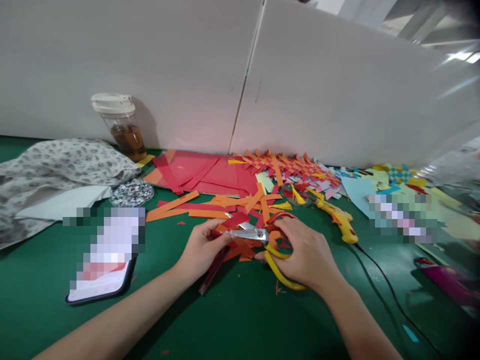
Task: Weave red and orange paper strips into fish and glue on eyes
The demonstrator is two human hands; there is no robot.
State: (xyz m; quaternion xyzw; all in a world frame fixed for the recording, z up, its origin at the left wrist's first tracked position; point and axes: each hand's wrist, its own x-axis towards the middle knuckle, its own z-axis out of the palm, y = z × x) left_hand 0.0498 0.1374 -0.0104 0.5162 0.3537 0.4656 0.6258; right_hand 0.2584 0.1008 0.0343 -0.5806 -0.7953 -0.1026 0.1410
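Note:
My right hand [305, 250] is closed round the handles of a pair of scissors [275, 262], one handle yellow and the other red. Their metal blades are parted and point left toward my left hand [204, 247]. Between the thumb and fingers of that hand is pinched a red paper strip [238, 220], which the blades cross. Loose orange paper strips [210, 213] and red ones lie just beyond both hands. Below my left hand a dark, narrow object [212, 277] slants down to the green table; I cannot make out what it is.
Red sheets [210, 172] and a woven orange-red paper piece [288, 162] lie along the white partition [168, 75]. To the right is a yellow glue gun [339, 220] with a black cord. At left are a phone [108, 280], a dish of sequins [131, 192] and a lidded cup [125, 132].

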